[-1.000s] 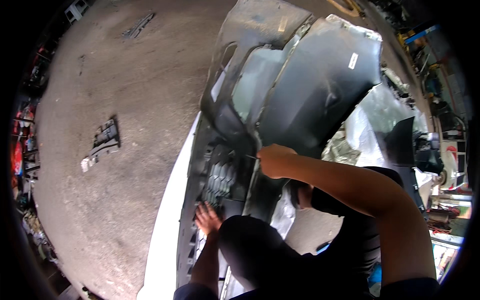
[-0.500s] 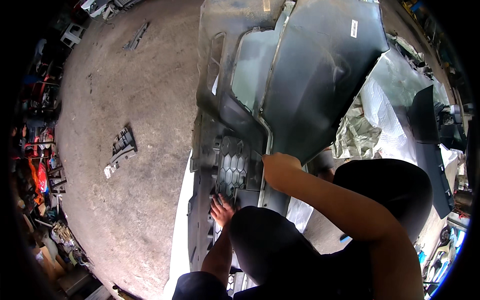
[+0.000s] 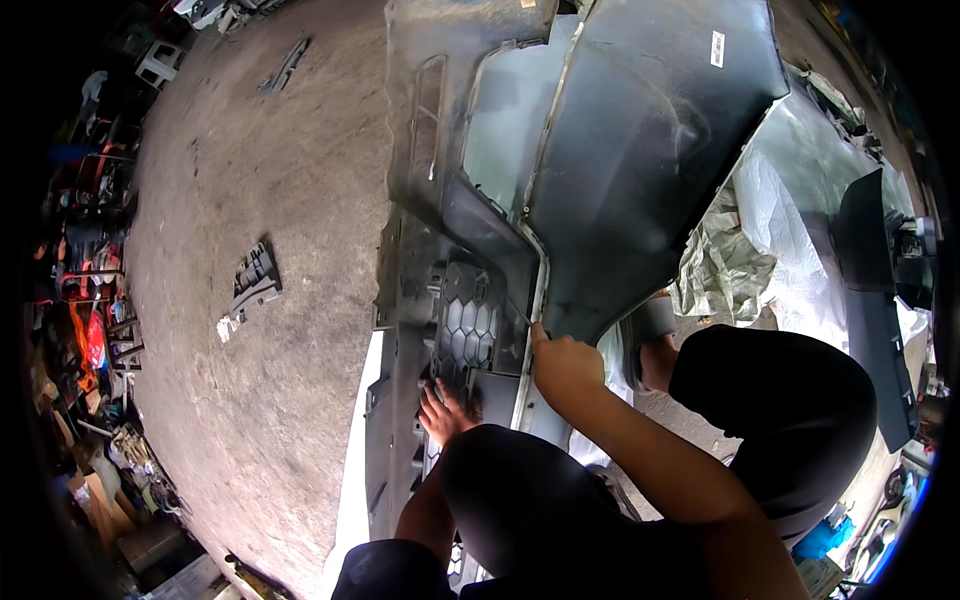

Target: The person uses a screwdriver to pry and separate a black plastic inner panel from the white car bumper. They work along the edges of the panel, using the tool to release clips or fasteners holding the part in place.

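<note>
A large dark grey car bumper (image 3: 640, 150) lies in front of me with its inner side showing. My left hand (image 3: 445, 412) rests on it with the fingers spread, at the near end of a honeycomb grille (image 3: 466, 325). Over the bumper's pale seam (image 3: 541, 270), my right hand (image 3: 568, 372) is closed, its index finger stretched forward. A thin shaft (image 3: 518, 310) sticks out from its fingertip toward the grille and looks like a screwdriver's. The handle is hidden inside my fist.
Loose dark plastic brackets (image 3: 255, 280) lie on the concrete floor (image 3: 220, 400) to the left. Crumpled plastic wrapping (image 3: 725, 265) and another dark panel (image 3: 868, 300) are at the right. Mixed clutter (image 3: 95, 350) lines the left side. My knees flank the bumper's near part.
My right hand has shifted slightly nearer to me, and the thin shaft now shows past its fingertip. My right knee has swung outward, uncovering a foot. The left hand stays on the bumper.
</note>
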`<state>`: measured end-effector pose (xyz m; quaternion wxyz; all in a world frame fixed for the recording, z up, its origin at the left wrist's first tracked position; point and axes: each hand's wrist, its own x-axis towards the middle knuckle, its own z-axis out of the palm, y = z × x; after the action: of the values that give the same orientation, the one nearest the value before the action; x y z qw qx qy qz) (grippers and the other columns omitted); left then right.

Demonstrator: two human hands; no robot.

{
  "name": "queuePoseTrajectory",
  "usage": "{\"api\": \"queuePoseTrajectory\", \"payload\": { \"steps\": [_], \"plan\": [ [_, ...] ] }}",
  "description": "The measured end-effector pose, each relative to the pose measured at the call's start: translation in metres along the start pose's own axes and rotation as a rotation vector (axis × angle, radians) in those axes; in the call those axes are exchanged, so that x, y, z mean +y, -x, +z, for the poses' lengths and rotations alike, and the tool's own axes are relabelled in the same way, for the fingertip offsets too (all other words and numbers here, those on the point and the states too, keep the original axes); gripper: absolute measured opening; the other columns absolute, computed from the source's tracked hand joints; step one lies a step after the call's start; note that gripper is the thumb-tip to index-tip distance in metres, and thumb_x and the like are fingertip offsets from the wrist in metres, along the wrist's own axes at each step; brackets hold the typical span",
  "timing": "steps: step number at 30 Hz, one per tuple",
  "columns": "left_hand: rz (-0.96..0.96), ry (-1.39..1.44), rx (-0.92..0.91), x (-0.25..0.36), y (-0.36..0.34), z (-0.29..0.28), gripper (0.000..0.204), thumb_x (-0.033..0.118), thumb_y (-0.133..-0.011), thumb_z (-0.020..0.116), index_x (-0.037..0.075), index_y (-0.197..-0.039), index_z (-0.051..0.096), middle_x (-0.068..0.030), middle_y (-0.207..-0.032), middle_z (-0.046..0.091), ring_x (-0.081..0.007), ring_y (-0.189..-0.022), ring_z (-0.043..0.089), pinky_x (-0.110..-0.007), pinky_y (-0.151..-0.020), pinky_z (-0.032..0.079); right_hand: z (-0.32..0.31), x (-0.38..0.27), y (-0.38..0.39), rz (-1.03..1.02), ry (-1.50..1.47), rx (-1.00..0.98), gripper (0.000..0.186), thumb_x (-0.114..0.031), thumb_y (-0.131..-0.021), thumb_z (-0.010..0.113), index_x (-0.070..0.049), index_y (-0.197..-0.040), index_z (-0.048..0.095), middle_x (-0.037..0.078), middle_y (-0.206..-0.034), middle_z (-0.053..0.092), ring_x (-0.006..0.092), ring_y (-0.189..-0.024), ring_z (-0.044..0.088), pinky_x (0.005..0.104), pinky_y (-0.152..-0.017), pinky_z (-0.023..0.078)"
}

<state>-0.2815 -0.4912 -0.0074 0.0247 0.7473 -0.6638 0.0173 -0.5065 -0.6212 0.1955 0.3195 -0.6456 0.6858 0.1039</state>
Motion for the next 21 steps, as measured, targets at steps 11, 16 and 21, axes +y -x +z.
{"api": "queuePoseTrajectory", "payload": {
  "steps": [11,16,21],
  "plan": [
    [-0.050,0.119,-0.155,-0.001,-0.001,0.005,0.094,0.052,-0.079,0.063,0.005,-0.152,0.029,-0.0209,-0.156,0.029,-0.0388,-0.137,0.032,-0.056,-0.110,0.025,-0.109,-0.002,-0.040,-0.097,0.275,-0.146,0.028,-0.012,-0.086,0.056,-0.003,-0.110,0.068,0.022,-0.103,0.071,0.0386,-0.100,0.069,0.0468,-0.085,0.056],
    [-0.069,0.074,-0.185,-0.012,0.003,-0.003,0.093,0.050,-0.077,0.065,0.008,-0.153,0.030,-0.0188,-0.158,0.025,-0.0363,-0.139,0.031,-0.055,-0.110,0.026,-0.201,-0.063,-0.033,-0.311,0.676,-0.014,0.030,-0.019,-0.082,0.066,-0.007,-0.109,0.070,0.020,-0.096,0.069,0.0392,-0.092,0.067,0.0478,-0.081,0.054],
    [-0.065,0.113,-0.247,-0.005,-0.003,-0.011,0.094,0.050,-0.076,0.067,0.010,-0.153,0.030,-0.0171,-0.158,0.028,-0.0353,-0.138,0.035,-0.053,-0.109,0.029,-0.158,-0.040,-0.040,-0.490,0.708,0.123,0.039,-0.012,-0.083,0.061,-0.011,-0.121,0.065,0.017,-0.101,0.068,0.0371,-0.087,0.069,0.0464,-0.077,0.055]
  ]
}}
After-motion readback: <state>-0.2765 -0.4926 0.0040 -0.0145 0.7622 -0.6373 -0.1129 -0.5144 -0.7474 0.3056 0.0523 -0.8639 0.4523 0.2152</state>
